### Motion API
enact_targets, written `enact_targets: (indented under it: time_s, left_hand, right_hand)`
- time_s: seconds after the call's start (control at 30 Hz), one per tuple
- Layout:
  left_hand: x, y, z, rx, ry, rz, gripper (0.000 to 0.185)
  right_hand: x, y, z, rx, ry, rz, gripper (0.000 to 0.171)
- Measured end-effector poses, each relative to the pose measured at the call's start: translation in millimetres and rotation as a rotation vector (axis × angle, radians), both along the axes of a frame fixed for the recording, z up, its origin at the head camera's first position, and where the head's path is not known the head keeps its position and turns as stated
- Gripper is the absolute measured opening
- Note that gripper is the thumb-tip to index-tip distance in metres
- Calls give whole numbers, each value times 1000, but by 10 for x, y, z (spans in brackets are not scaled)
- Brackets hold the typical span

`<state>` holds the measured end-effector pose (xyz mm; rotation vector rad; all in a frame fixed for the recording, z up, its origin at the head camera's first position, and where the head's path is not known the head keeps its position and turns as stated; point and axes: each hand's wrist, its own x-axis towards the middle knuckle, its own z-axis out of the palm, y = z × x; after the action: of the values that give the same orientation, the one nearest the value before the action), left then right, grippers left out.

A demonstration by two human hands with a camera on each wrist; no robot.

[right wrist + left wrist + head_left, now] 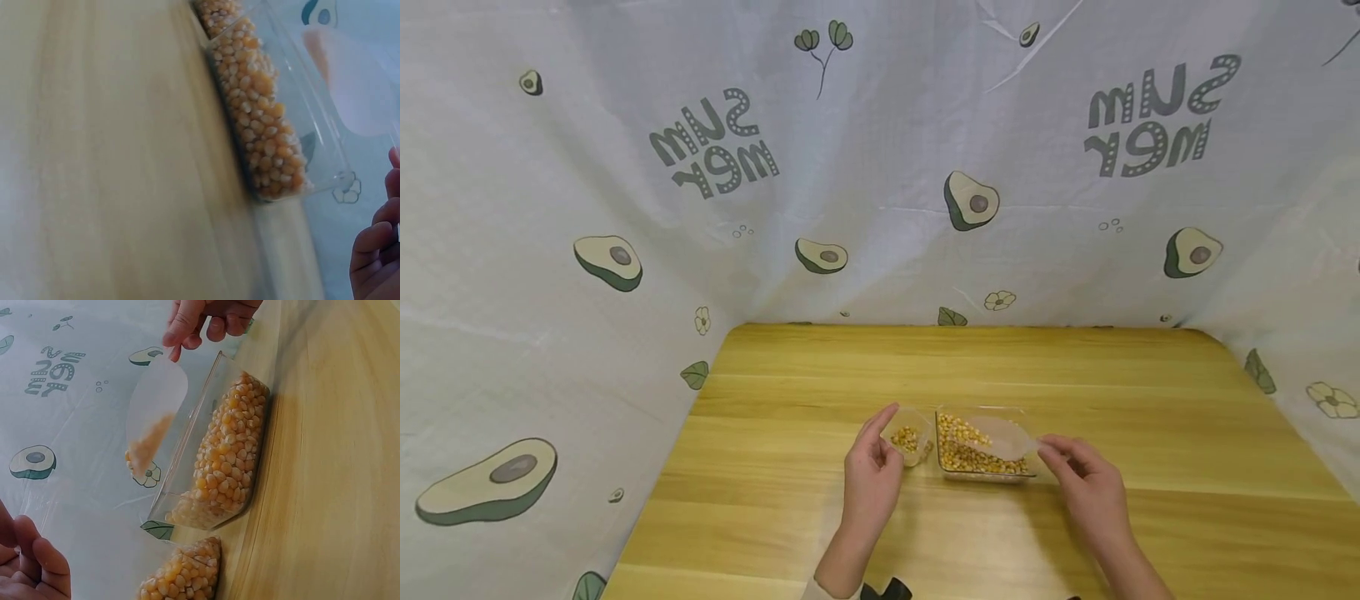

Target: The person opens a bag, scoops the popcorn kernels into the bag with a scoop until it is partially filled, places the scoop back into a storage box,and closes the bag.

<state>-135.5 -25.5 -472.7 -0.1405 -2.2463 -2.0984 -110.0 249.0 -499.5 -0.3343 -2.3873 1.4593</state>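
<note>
My right hand (1086,487) pinches one end of a thin translucent plastic scoop (1006,439) between thumb and fingers. Corn kernels (150,445) lie on the scoop's far end, which is held over a rectangular clear dish (987,476). Inside that dish, yellow corn kernels (228,459) make a deep heap. Left of it stands a smaller clear container (917,414), with kernels (178,575) in it. My left hand (874,475) is beside the smaller container, index finger stretched along its left side and thumb apart, holding nothing visible.
Both containers stand close together on a wood-grain table (790,400). Behind and beside the table hangs a pale cloth (880,150) printed with avocados and lettering. A black object (891,590) shows at the bottom edge near the left wrist.
</note>
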Motion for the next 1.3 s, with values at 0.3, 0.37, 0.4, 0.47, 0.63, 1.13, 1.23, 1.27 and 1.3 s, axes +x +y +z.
enact_targets:
  time_s: [0.3, 0.37, 0.4, 0.47, 0.63, 1.13, 1.23, 1.27, 1.3]
  left_hand:
    - [-6, 1, 19, 14, 11, 2, 60]
    - [-5, 5, 26, 16, 10, 2, 60]
    - [-4, 8, 31, 17, 11, 3, 60]
    - [-3, 14, 37, 23, 15, 6, 61]
    - [-14, 16, 43, 38, 24, 12, 62]
    - [-34, 21, 57, 26, 30, 8, 61]
    - [-37, 15, 57, 22, 27, 2, 61]
    - [-37, 13, 58, 22, 25, 0, 61]
    - [-38, 12, 58, 21, 25, -2, 61]
  right_hand:
    - [-32, -52, 159, -9, 41, 12, 21]
    - [-44, -73, 192, -5, 68, 16, 19]
    - [-51, -87, 210, -3, 84, 19, 17]
    - [-67, -119, 247, -20, 119, 30, 16]
    - [-109, -200, 326, -74, 169, 61, 15]
    - [-185, -310, 423, -98, 334, 293, 15]
    - [-208, -343, 430, -82, 369, 315, 17]
    - [-216, -356, 433, -75, 376, 313, 17]
    - [-222, -370, 436, -62, 381, 307, 18]
